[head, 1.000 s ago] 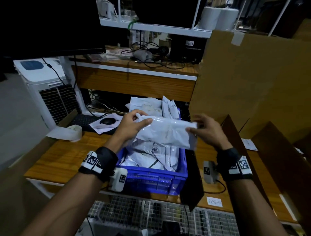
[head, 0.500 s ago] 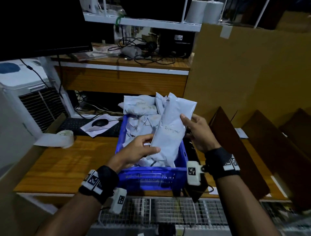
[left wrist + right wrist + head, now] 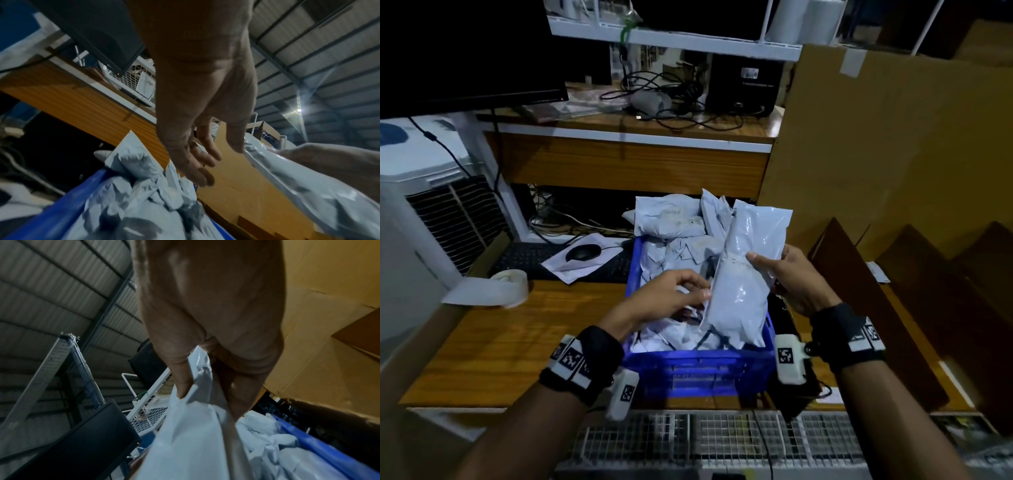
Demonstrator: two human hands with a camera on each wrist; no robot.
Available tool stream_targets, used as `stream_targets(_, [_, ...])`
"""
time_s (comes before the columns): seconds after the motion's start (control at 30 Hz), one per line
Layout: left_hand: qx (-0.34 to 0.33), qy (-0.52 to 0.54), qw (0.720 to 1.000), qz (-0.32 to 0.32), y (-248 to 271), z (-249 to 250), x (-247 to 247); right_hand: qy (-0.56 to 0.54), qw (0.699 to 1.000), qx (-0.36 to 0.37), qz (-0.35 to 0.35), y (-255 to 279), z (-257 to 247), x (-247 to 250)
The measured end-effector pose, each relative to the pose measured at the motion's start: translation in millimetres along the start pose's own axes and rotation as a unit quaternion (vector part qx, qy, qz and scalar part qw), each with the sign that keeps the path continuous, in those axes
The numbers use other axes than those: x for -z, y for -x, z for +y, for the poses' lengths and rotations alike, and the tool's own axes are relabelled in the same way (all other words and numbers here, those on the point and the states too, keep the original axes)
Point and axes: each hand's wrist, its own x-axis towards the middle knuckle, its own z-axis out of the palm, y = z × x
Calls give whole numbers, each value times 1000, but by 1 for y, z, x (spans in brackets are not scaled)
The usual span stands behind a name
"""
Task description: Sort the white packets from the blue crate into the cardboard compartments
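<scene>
step: one long white plastic packet (image 3: 744, 274) is held up on end over the blue plastic crate (image 3: 702, 371), seemingly for a look at the faint writing on its face.
right hand (image 3: 789, 279): grips the packet's right edge, thumb in front, fingers behind.
left hand (image 3: 671, 296): fingers loose and spread, thumb tip just at the packet's left edge; no real hold.
remaining packets (image 3: 674, 222): heaped in the crate.
next: carry it right to the brown cardboard compartments (image 3: 866, 291), choosing the slot; which one fits i can't tell.
</scene>
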Motion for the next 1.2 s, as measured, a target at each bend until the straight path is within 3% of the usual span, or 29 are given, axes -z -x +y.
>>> stream_targets(0.17, [-24,-121,977,176,-56,9,43,62,997,-38,-9,-43,-8,28])
stream_targets(0.3, [-33,-281,915,288,-110,10,83,81,995,-58,-11,-83,-12,43])
stream_targets(0.4, [-5,-363,864,349,-150,6,114,86,994,-65,-26,-108,-9,52])
stream_targets(0.5, [62,-429,831,348,-180,3,135,85,993,-73,-43,-127,-6,56])
stream_targets(0.67, [105,-387,855,330,-203,0,144,84,991,-86,-52,-150,0,63])
stream_targets(0.8, [19,-414,845,338,-191,-2,126,98,990,-91,-51,-161,2,70])
stream_targets(0.93, [-47,-442,845,297,-166,0,107,119,987,-97,-39,-166,-1,71])
stream_targets(1.2, [-207,-484,819,229,-95,-2,74,125,987,-105,0,-150,-9,55])
